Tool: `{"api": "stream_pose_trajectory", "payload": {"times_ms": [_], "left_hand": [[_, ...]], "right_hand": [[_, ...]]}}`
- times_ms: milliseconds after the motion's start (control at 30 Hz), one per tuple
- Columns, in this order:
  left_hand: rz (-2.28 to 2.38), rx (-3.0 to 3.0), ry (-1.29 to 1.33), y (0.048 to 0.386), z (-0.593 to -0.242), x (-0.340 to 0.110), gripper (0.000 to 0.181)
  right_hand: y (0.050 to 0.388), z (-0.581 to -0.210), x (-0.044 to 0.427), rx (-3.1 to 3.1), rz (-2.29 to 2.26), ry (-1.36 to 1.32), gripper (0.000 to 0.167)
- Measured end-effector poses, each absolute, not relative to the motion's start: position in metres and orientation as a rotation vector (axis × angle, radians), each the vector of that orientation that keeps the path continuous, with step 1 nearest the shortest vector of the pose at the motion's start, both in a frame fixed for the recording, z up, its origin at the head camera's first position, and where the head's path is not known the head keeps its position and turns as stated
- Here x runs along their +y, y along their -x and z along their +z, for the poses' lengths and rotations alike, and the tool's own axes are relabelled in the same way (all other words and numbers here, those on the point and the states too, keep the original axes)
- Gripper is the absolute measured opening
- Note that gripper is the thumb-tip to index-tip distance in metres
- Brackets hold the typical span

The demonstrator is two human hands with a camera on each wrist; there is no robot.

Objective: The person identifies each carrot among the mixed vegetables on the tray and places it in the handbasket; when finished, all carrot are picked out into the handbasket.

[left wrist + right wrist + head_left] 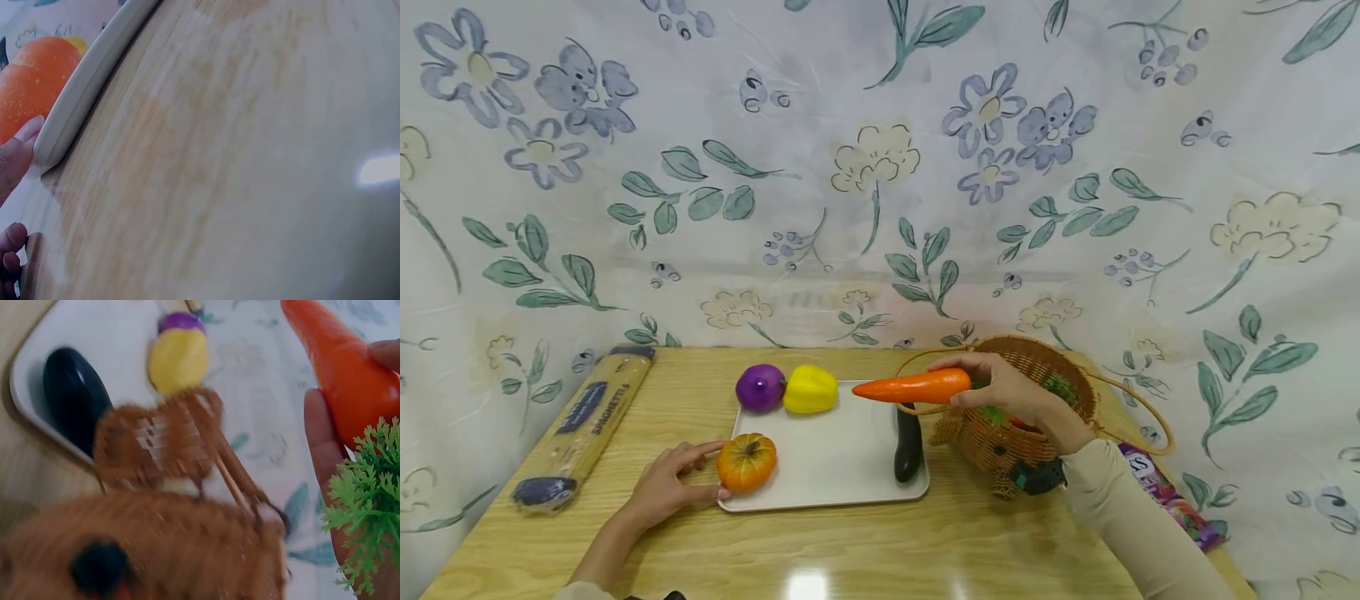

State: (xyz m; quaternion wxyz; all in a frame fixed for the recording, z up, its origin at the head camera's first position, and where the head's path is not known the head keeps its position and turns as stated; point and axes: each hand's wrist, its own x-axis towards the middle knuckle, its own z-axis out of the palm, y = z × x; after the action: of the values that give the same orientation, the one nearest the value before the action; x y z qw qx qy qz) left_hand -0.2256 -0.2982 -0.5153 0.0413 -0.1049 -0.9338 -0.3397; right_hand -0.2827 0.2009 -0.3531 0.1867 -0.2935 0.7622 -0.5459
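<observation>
My right hand (1000, 392) grips an orange toy carrot (917, 387) near its leafy end. The carrot lies sideways in the air, its tip pointing left over a white tray (827, 467). Its green leaves (369, 500) show in the right wrist view. My left hand (677, 483) touches the tray's front left corner, thumb tip at the rim, beside an orange pumpkin (747, 462). On the tray's right side is a dark eggplant (908, 446). A purple round vegetable (760, 388) and a yellow pepper (810, 389) sit along its back left.
Right of the tray stands a wicker basket (985, 442) with a looped handle and green leafy tops inside. A spaghetti pack (587, 425) lies at the left, and a purple packet (1172, 496) at the far right. A flowered cloth (865, 250) hangs behind the wooden table (850, 550).
</observation>
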Motion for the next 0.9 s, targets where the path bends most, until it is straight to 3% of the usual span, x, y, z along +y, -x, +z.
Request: {"api": "stream_pose_trajectory", "payload": {"times_ms": [900], "left_hand": [[-1.041, -2.847, 0.34, 0.228, -0.519, -0.299, 0.063]], "right_hand": [[0.325, -0.324, 0.325, 2.311, -1.371, 0.553, 0.048]]}}
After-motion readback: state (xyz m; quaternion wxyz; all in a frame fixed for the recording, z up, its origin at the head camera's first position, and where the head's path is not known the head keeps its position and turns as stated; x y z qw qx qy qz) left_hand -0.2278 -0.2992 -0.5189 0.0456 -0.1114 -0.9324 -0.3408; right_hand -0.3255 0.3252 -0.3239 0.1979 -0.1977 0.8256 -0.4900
